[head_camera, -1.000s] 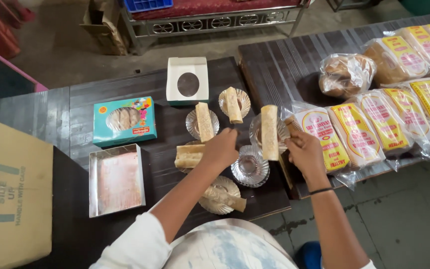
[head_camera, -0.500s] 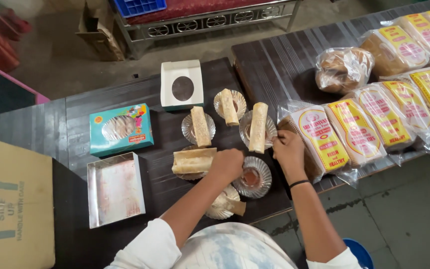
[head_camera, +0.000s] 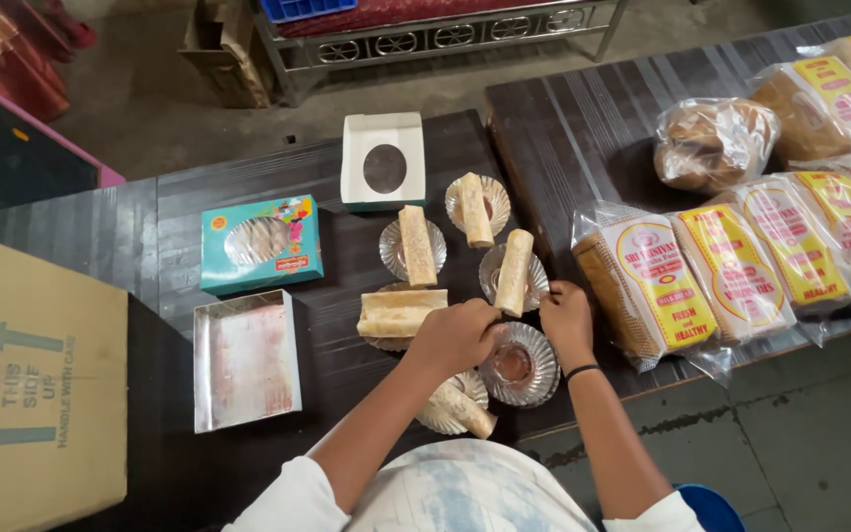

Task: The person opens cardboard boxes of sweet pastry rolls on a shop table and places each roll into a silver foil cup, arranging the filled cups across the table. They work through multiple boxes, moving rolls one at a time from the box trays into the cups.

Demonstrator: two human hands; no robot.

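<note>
Left hand [head_camera: 457, 340] curled over the rim of the empty fluted silver foil dish [head_camera: 520, 365] at the dark table's [head_camera: 347, 266] near edge; exact grip couldn't be told. Right hand [head_camera: 566, 320] pinched its far rim, steadying it. Pale pastry rolls [head_camera: 416, 244] each lay across their own dish.

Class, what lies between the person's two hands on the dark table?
In the head view, a fluted silver foil cup without a roll lies between left hand and right hand.

Both hands now sit lower than a second ago: the left hand [head_camera: 460, 335] leaves the upper rolls for the empty foil cup [head_camera: 519, 365]. The right hand [head_camera: 565, 320] joins it there, off the upright roll [head_camera: 514, 271].
</note>
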